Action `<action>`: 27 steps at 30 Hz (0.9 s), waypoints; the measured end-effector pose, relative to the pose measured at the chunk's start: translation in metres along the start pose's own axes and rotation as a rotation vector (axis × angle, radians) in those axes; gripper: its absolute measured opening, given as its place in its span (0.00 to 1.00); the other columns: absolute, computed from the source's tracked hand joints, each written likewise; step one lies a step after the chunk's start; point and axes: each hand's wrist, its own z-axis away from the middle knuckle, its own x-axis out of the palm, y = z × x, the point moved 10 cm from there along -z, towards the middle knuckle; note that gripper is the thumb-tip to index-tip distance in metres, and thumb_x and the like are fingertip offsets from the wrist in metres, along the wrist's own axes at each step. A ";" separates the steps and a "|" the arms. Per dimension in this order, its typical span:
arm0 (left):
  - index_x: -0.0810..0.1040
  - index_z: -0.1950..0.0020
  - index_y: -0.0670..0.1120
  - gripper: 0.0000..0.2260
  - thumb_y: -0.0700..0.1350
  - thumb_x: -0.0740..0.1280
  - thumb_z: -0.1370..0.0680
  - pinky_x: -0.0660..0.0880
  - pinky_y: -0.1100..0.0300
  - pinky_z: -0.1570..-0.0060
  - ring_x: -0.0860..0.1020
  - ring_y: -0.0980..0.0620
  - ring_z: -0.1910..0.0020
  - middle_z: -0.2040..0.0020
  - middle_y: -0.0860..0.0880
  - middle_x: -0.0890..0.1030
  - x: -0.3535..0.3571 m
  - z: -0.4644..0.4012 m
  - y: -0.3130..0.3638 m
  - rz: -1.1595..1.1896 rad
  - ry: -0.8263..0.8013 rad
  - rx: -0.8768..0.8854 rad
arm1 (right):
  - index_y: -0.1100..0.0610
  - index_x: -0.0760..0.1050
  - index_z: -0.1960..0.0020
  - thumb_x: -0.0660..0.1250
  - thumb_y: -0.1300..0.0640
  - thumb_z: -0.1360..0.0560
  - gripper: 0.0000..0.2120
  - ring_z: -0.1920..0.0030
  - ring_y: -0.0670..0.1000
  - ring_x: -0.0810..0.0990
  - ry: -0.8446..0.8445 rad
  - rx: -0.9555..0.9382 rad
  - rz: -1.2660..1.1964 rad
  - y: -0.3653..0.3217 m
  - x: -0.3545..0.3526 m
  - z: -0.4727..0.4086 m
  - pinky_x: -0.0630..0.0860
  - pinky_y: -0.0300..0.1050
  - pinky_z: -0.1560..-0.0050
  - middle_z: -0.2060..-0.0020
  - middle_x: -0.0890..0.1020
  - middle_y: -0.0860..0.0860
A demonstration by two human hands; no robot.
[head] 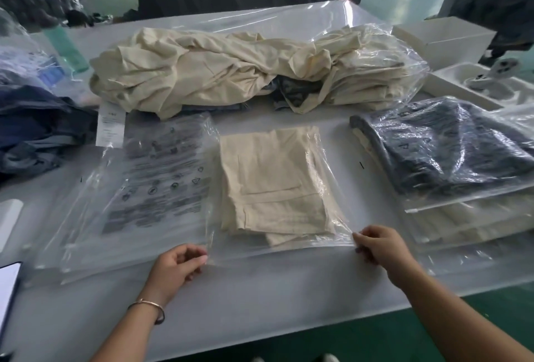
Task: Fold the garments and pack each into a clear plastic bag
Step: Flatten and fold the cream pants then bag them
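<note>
Hands are two, both at the near edge of one clear bag (323, 182) that lies flat in the middle of the white table (260, 298). The left hand (176, 264) pinches the bag's near left corner between thumb and curled fingers, and the right hand (381, 247) pinches the near right corner in the same way. Inside this bag is one folded cream garment (274, 182), with its near edge close to the bag's mouth. Just to the left lies a stack of empty bags (138, 188) with grey print; how many I cannot tell. On the right is a stack of packed bags (450, 176): the top one holds a dark garment, at least one below holds cream cloth, and this stack reaches close to the table's right edge. Behind the bag, one big heap of cream garments (219, 72) crosses the table, partly under loose plastic. At the far left lies one heap of dark blue clothes (37, 127). Two white trays (445, 40) stand at the far right corner. Bare table shows between the hands and the near edge, and a narrow strip between the middle bag and the right stack.
</note>
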 end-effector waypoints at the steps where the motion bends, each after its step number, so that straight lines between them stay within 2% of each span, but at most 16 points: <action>1: 0.80 0.53 0.37 0.06 0.30 0.69 0.27 0.69 0.69 0.74 0.75 0.57 0.73 0.68 0.48 0.80 0.000 -0.001 -0.002 0.003 -0.010 -0.008 | 0.63 0.77 0.65 0.72 0.62 0.26 0.10 0.77 0.51 0.70 0.024 0.002 -0.001 0.001 -0.002 0.000 0.67 0.37 0.76 0.77 0.77 0.54; 3: 0.79 0.51 0.38 0.08 0.29 0.69 0.27 0.70 0.69 0.73 0.75 0.53 0.69 0.66 0.48 0.80 -0.002 -0.004 -0.005 0.045 -0.020 -0.023 | 0.61 0.77 0.64 0.72 0.63 0.26 0.09 0.73 0.52 0.71 0.134 -0.018 0.033 -0.003 -0.011 0.003 0.69 0.41 0.71 0.74 0.76 0.54; 4: 0.79 0.50 0.39 0.09 0.29 0.68 0.27 0.70 0.69 0.73 0.75 0.51 0.68 0.66 0.48 0.80 -0.003 -0.005 -0.006 0.073 -0.020 -0.028 | 0.61 0.77 0.61 0.71 0.63 0.26 0.06 0.69 0.54 0.73 0.237 -0.061 0.145 -0.010 -0.017 0.009 0.70 0.43 0.66 0.69 0.78 0.54; 5: 0.78 0.49 0.40 0.10 0.29 0.68 0.27 0.70 0.68 0.73 0.75 0.51 0.68 0.66 0.48 0.80 -0.004 -0.005 -0.006 0.104 -0.021 -0.034 | 0.61 0.77 0.55 0.71 0.63 0.27 0.03 0.63 0.55 0.74 0.373 -0.134 0.307 -0.023 -0.022 0.020 0.71 0.46 0.61 0.63 0.78 0.55; 6: 0.78 0.49 0.42 0.11 0.29 0.68 0.27 0.70 0.67 0.73 0.75 0.53 0.69 0.67 0.49 0.81 -0.004 -0.006 -0.007 0.131 -0.021 -0.043 | 0.60 0.76 0.51 0.70 0.63 0.27 0.06 0.58 0.57 0.75 0.510 -0.240 0.440 -0.040 -0.020 0.036 0.71 0.47 0.59 0.58 0.77 0.56; 8: 0.78 0.50 0.43 0.09 0.31 0.69 0.27 0.69 0.67 0.75 0.76 0.56 0.73 0.67 0.48 0.82 -0.004 -0.006 -0.012 0.175 -0.016 -0.086 | 0.59 0.74 0.53 0.70 0.64 0.29 0.07 0.59 0.56 0.75 0.620 -0.493 0.442 -0.076 0.007 0.075 0.71 0.47 0.62 0.58 0.77 0.54; 9: 0.78 0.52 0.42 0.07 0.33 0.70 0.26 0.69 0.68 0.76 0.76 0.57 0.74 0.68 0.48 0.82 -0.004 -0.005 -0.015 0.181 -0.018 -0.118 | 0.58 0.74 0.57 0.70 0.64 0.29 0.06 0.63 0.53 0.74 0.555 -0.560 0.384 -0.087 0.030 0.088 0.69 0.46 0.66 0.62 0.77 0.52; 11: 0.79 0.56 0.41 0.02 0.37 0.70 0.25 0.66 0.69 0.79 0.74 0.58 0.77 0.70 0.49 0.80 -0.001 -0.001 -0.021 0.139 -0.050 -0.168 | 0.57 0.74 0.63 0.69 0.63 0.28 0.07 0.69 0.50 0.72 0.219 -0.512 0.234 -0.090 0.096 0.094 0.66 0.46 0.69 0.70 0.76 0.48; 12: 0.79 0.58 0.41 0.03 0.38 0.70 0.24 0.64 0.69 0.80 0.73 0.58 0.78 0.72 0.49 0.79 0.001 0.000 -0.023 0.105 -0.071 -0.170 | 0.59 0.75 0.64 0.69 0.62 0.27 0.08 0.71 0.50 0.71 -0.013 -0.394 0.105 -0.081 0.136 0.096 0.66 0.45 0.70 0.73 0.76 0.49; 14: 0.78 0.61 0.41 0.07 0.39 0.69 0.23 0.62 0.69 0.80 0.71 0.58 0.78 0.72 0.49 0.78 0.004 0.004 -0.021 0.054 -0.100 -0.147 | 0.62 0.78 0.59 0.67 0.56 0.23 0.10 0.75 0.50 0.72 -0.458 -0.023 -0.079 -0.055 0.216 0.117 0.66 0.42 0.74 0.74 0.78 0.53; 15: 0.77 0.61 0.41 0.07 0.39 0.68 0.23 0.62 0.69 0.80 0.71 0.58 0.78 0.72 0.49 0.77 0.005 0.006 -0.019 0.043 -0.110 -0.131 | 0.62 0.78 0.56 0.65 0.51 0.21 0.14 0.76 0.50 0.73 -0.611 0.151 -0.121 -0.044 0.247 0.134 0.65 0.40 0.76 0.72 0.79 0.54; 16: 0.76 0.62 0.41 0.08 0.39 0.67 0.22 0.62 0.68 0.80 0.71 0.57 0.78 0.72 0.48 0.77 0.006 0.007 -0.017 0.041 -0.119 -0.112 | 0.61 0.77 0.54 0.64 0.48 0.21 0.16 0.76 0.49 0.73 -0.690 0.264 -0.177 -0.037 0.269 0.145 0.64 0.38 0.77 0.71 0.80 0.55; 18: 0.74 0.62 0.41 0.09 0.37 0.65 0.21 0.63 0.68 0.79 0.69 0.57 0.79 0.74 0.49 0.75 0.008 0.010 -0.013 0.055 -0.126 -0.083 | 0.60 0.74 0.54 0.63 0.47 0.21 0.15 0.77 0.48 0.71 -0.689 0.338 -0.321 -0.037 0.294 0.151 0.62 0.36 0.77 0.72 0.78 0.54; 23: 0.72 0.61 0.42 0.09 0.36 0.62 0.21 0.63 0.66 0.78 0.67 0.55 0.77 0.75 0.49 0.72 0.014 0.012 -0.015 0.055 -0.120 -0.076 | 0.59 0.70 0.58 0.64 0.57 0.20 0.10 0.78 0.45 0.66 -0.520 0.310 -0.461 -0.038 0.309 0.141 0.59 0.35 0.78 0.76 0.71 0.50; 27: 0.74 0.61 0.40 0.08 0.36 0.63 0.21 0.62 0.67 0.76 0.66 0.56 0.76 0.73 0.48 0.72 0.015 0.008 -0.015 0.023 -0.130 -0.034 | 0.62 0.71 0.60 0.64 0.63 0.22 0.08 0.80 0.46 0.69 -0.432 0.258 -0.478 -0.040 0.302 0.135 0.63 0.37 0.79 0.78 0.75 0.52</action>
